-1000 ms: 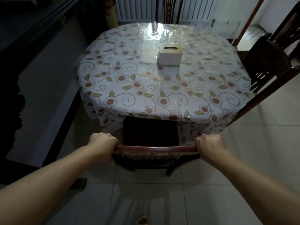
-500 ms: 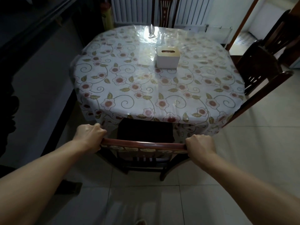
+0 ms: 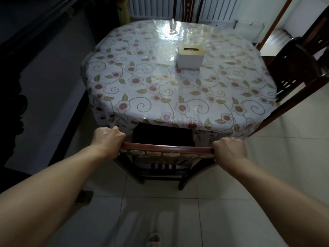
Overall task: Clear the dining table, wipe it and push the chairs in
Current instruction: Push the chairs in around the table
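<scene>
A round dining table [image 3: 142,90] with a flowered cloth under clear plastic fills the middle of the head view. A white tissue box [image 3: 190,57] stands on it, right of centre. A dark wooden chair [image 3: 167,151] stands at the table's near edge, its seat partly under the cloth. My left hand [image 3: 108,139] grips the left end of the chair's top rail. My right hand [image 3: 229,150] grips the right end.
A second dark chair [image 3: 295,68] stands pulled out at the table's right side. A third chair back [image 3: 185,8] shows at the far edge, before a white radiator [image 3: 213,9]. Dark furniture [image 3: 26,50] lines the left. Pale floor tiles [image 3: 249,202] lie below.
The chair has slid forward toward the table, its seat further under the cloth. Both hands stayed closed on the top rail and moved with it.
</scene>
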Available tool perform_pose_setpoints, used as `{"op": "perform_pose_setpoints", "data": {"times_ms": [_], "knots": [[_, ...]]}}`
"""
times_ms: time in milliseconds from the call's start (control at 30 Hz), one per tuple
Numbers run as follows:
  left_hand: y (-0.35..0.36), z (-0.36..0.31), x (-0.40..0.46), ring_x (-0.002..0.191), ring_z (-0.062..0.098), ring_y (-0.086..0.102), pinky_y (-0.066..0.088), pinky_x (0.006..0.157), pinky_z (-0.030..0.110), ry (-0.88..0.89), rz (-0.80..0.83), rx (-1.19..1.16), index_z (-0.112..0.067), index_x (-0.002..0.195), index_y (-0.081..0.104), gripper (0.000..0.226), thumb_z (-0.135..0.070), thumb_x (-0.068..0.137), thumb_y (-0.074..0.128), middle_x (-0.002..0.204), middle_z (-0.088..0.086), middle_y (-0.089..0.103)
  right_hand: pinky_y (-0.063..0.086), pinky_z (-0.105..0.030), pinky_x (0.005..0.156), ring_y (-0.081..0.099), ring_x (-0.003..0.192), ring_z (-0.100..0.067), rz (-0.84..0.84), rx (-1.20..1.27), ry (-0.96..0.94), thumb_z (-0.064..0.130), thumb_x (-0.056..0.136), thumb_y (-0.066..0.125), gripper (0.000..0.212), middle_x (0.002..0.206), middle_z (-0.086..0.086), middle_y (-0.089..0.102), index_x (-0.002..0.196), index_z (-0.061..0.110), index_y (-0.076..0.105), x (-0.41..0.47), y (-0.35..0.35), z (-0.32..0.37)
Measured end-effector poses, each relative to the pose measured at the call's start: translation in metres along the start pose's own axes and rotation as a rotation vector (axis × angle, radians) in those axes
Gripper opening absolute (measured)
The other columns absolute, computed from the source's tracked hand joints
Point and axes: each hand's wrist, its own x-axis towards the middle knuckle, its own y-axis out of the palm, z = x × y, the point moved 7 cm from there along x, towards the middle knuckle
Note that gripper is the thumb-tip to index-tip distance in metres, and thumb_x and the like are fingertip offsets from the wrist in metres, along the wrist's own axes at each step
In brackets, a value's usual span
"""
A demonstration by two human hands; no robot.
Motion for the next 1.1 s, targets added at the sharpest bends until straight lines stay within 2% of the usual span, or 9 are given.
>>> {"op": "perform_pose_setpoints", "data": {"times_ms": [233, 467, 667, 933, 1100], "knots": [[0.017, -0.006, -0.011, 0.1, 0.023, 0.063, 0.044, 0.065, 0.029, -0.007, 0.012, -0.011, -0.027, 0.118, 0.054, 0.046, -0.046, 0.078, 0.066, 0.114, 0.002, 0.051, 0.047, -0.03, 0.076, 0.062, 0.104, -0.025, 0.028, -0.015, 0.004, 0.022, 0.091, 0.052, 0.025, 0.11, -0.004, 0.065, 0.112, 0.019, 0.066, -0.016, 0.007, 0.006], [0.015, -0.007, -0.008, 0.102, 0.023, 0.062, 0.045, 0.068, 0.03, 0.02, -0.006, -0.002, -0.025, 0.119, 0.052, 0.047, -0.044, 0.078, 0.066, 0.115, 0.002, 0.052, 0.045, -0.03, 0.076, 0.058, 0.106, -0.026, 0.004, 0.013, 0.034, 0.024, 0.094, 0.051, 0.026, 0.115, -0.006, 0.061, 0.116, 0.016, 0.061, -0.014, 0.007, 0.006], [0.014, -0.015, -0.009, 0.11, 0.02, 0.052, 0.046, 0.072, 0.03, 0.04, -0.02, 0.032, -0.022, 0.12, 0.05, 0.049, -0.039, 0.078, 0.068, 0.119, 0.0, 0.052, 0.044, -0.034, 0.08, 0.049, 0.112, -0.026, -0.031, -0.003, 0.007, 0.019, 0.093, 0.047, 0.028, 0.118, -0.006, 0.056, 0.119, 0.013, 0.057, -0.014, 0.013, 0.007], [0.015, -0.024, -0.014, 0.111, 0.02, 0.051, 0.046, 0.074, 0.031, 0.034, -0.035, 0.026, -0.021, 0.121, 0.05, 0.05, -0.039, 0.079, 0.068, 0.119, 0.0, 0.052, 0.041, -0.034, 0.083, 0.049, 0.111, -0.028, -0.028, 0.023, 0.002, 0.014, 0.094, 0.041, 0.029, 0.117, -0.007, 0.056, 0.118, 0.012, 0.057, -0.023, 0.018, 0.003], [0.012, -0.023, -0.019, 0.112, 0.02, 0.049, 0.046, 0.072, 0.03, 0.009, -0.047, -0.014, -0.021, 0.124, 0.046, 0.051, -0.037, 0.08, 0.067, 0.12, 0.0, 0.052, 0.04, -0.034, 0.084, 0.049, 0.111, -0.025, -0.035, 0.062, -0.012, 0.023, 0.092, 0.048, 0.028, 0.117, -0.005, 0.057, 0.118, 0.016, 0.056, -0.026, 0.018, 0.002]]}}
